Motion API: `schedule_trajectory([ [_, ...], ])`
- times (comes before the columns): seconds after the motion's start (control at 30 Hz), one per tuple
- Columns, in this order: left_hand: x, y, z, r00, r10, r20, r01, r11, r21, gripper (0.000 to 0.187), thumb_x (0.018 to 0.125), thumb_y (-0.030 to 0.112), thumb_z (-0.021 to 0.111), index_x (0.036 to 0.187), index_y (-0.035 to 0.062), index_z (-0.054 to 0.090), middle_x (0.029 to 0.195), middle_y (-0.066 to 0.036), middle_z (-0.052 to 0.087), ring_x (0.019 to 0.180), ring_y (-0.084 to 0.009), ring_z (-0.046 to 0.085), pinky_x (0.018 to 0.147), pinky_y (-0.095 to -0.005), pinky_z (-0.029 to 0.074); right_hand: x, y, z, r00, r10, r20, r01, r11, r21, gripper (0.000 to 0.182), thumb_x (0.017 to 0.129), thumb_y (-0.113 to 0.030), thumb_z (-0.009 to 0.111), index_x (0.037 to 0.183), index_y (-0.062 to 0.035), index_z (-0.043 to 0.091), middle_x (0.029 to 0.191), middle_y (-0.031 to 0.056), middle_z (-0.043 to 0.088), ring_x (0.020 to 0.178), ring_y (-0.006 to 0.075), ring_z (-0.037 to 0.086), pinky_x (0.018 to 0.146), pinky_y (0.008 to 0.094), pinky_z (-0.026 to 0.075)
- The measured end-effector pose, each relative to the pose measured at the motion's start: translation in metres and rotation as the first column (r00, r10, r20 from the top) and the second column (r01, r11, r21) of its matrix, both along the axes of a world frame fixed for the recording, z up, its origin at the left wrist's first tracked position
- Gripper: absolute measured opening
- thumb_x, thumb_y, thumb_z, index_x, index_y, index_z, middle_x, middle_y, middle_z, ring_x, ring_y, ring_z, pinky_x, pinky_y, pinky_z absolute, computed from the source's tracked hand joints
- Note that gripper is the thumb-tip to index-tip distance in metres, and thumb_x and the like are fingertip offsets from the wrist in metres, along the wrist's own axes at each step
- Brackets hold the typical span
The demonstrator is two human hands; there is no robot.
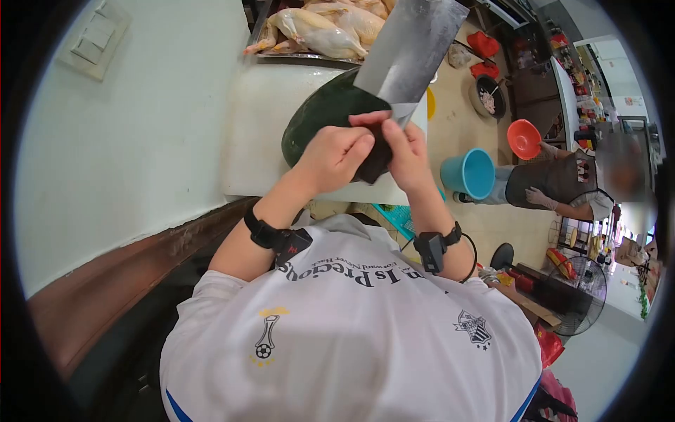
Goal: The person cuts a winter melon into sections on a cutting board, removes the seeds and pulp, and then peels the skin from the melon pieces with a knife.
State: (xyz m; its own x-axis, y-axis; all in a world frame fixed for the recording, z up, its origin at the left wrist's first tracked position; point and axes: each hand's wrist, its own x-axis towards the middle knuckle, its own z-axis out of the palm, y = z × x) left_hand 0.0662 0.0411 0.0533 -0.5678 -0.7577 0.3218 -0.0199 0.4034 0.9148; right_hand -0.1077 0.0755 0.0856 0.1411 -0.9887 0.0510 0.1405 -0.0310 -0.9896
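Note:
A broad metal cleaver (415, 49) slants up and to the right in front of me, its wide blade uppermost. At its lower end my right hand (408, 158) is closed, thumb pressing near the base of the blade. A dark brown, flat-looking wrapping (374, 163) sits around where the handle would be, and the handle itself is hidden. My left hand (334, 156) is closed against this wrapping, thumb on top. Behind both hands lies a large dark green melon (316, 116) on a white cutting board (252, 151); blade and hands cover part of it.
Beyond the board, a metal tray (302, 56) bears plucked whole chickens (316, 32). To the right, a blue bucket (467, 172) stands on the floor near a co-worker (555, 183) holding a red basin (524, 138). A wall (162, 105) borders the left side.

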Motion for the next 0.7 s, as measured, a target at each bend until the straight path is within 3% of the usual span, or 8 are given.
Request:
schedule_trajectory([
  [0.03, 0.007, 0.001, -0.005, 0.996, 0.077, 0.043, -0.074, 0.994, -0.078, 0.030, 0.095, 0.026, 0.062, 0.113, 0.0021, 0.063, 0.093, -0.012, 0.070, 0.086, -0.0332, 0.066, 0.075, -0.0406, 0.050, -0.007, 0.004, 0.003, 0.996, -0.059, 0.069, 0.055, 0.997, 0.062, 0.035, 0.108, -0.028, 0.050, 0.116, 0.0030, 0.064, 0.114, 0.0152, 0.071, 0.097, 0.0220, 0.071, 0.091, 0.0351, 0.056],
  [0.07, 0.010, 0.005, -0.006, 0.997, 0.071, 0.039, -0.068, 0.995, -0.074, 0.030, 0.095, 0.026, 0.062, 0.113, 0.0021, 0.063, 0.093, -0.012, 0.070, 0.086, -0.0332, 0.066, 0.075, -0.0406, 0.050, -0.013, 0.008, 0.007, 0.983, -0.121, 0.135, 0.104, 0.987, 0.125, 0.034, 0.108, -0.028, 0.050, 0.114, 0.0026, 0.063, 0.112, 0.0158, 0.072, 0.094, 0.0219, 0.072, 0.088, 0.0346, 0.057],
  [0.13, 0.016, 0.012, -0.007, 0.835, 0.516, 0.191, -0.407, 0.813, -0.417, 0.046, 0.090, 0.030, 0.069, 0.126, 0.0041, 0.060, 0.126, -0.014, 0.063, 0.115, -0.0335, 0.058, 0.101, -0.0460, 0.041, -0.021, 0.020, 0.015, 0.975, -0.182, 0.127, 0.149, 0.960, 0.237, 0.029, 0.108, -0.026, 0.050, 0.108, 0.0012, 0.061, 0.096, 0.0113, 0.070, 0.078, 0.0177, 0.069, 0.074, 0.0321, 0.057],
  [0.17, 0.016, 0.016, -0.022, 0.785, 0.533, 0.315, -0.405, 0.827, -0.390, 0.076, 0.080, 0.041, 0.076, 0.142, 0.0068, 0.050, 0.148, -0.014, 0.049, 0.135, -0.0353, 0.045, 0.111, -0.0505, 0.030, -0.024, 0.026, 0.013, 0.973, -0.198, 0.115, 0.166, 0.957, 0.237, 0.027, 0.108, -0.025, 0.051, 0.106, 0.0006, 0.060, 0.088, 0.0079, 0.065, 0.069, 0.0152, 0.064, 0.066, 0.0304, 0.054],
  [0.23, 0.013, 0.017, -0.036, 0.791, 0.517, 0.327, -0.387, 0.837, -0.387, 0.084, 0.077, 0.043, 0.078, 0.146, 0.0065, 0.047, 0.152, -0.014, 0.045, 0.137, -0.0363, 0.043, 0.111, -0.0507, 0.030, -0.031, 0.033, 0.004, 0.971, -0.233, 0.056, 0.218, 0.955, 0.203, 0.022, 0.108, -0.022, 0.052, 0.102, -0.0010, 0.057, 0.073, 0.0010, 0.051, 0.054, 0.0098, 0.050, 0.051, 0.0269, 0.043],
  [0.37, 0.012, 0.012, -0.048, 0.805, 0.495, 0.327, -0.345, 0.839, -0.421, 0.101, 0.068, 0.055, 0.082, 0.150, 0.0098, 0.045, 0.153, -0.015, 0.045, 0.139, -0.0387, 0.042, 0.110, -0.0509, 0.033, -0.046, 0.040, -0.018, 0.975, -0.221, -0.018, 0.220, 0.957, 0.191, 0.025, 0.108, -0.024, 0.050, 0.102, -0.0010, 0.057, 0.073, 0.0011, 0.052, 0.052, 0.0097, 0.049, 0.048, 0.0257, 0.041],
  [0.5, 0.021, -0.024, -0.053, 0.863, 0.432, 0.264, -0.315, 0.866, -0.388, 0.090, 0.071, 0.047, 0.082, 0.145, 0.0063, 0.050, 0.146, -0.019, 0.055, 0.133, -0.0395, 0.052, 0.111, -0.0485, 0.041, -0.043, 0.040, -0.020, 0.964, -0.259, 0.053, 0.243, 0.948, 0.203, 0.030, 0.109, -0.028, 0.046, 0.101, -0.0009, 0.056, 0.071, 0.0009, 0.051, 0.051, 0.0098, 0.048, 0.047, 0.0259, 0.040],
  [0.7, 0.043, -0.052, -0.067, 0.916, 0.318, 0.244, -0.246, 0.927, -0.285, 0.086, 0.079, 0.047, 0.077, 0.147, 0.0048, 0.047, 0.150, -0.020, 0.051, 0.136, -0.0390, 0.050, 0.115, -0.0457, 0.037, -0.042, 0.059, -0.043, 0.941, -0.284, 0.183, 0.244, 0.946, 0.213, 0.036, 0.106, -0.037, 0.048, 0.095, -0.0027, 0.052, 0.070, 0.0026, 0.050, 0.050, 0.0126, 0.048, 0.046, 0.0273, 0.040],
])
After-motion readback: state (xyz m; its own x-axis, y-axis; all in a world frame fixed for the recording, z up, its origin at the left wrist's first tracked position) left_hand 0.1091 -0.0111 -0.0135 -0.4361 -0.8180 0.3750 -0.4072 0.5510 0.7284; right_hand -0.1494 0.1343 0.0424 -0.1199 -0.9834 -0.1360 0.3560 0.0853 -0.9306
